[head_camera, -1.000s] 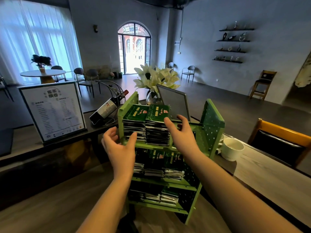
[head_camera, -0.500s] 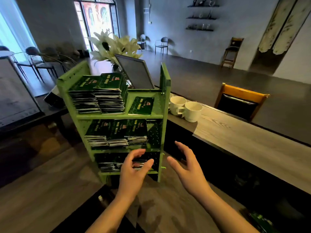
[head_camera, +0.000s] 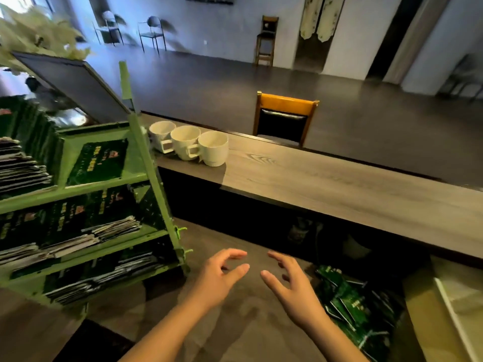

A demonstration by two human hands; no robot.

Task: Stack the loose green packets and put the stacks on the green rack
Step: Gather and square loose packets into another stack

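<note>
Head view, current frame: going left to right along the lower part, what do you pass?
green rack → left hand → right hand → loose green packets

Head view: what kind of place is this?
Likely a cafe or tea shop, seen from behind the counter: a long wooden counter with three white mugs, chairs across an open floor, and a green rack stocked with packets.

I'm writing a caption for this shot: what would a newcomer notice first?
Two empty hands, left hand and right hand, hover low in the middle. The green rack of stacked packets fills the left, and loose green packets lie heaped at lower right.
</note>
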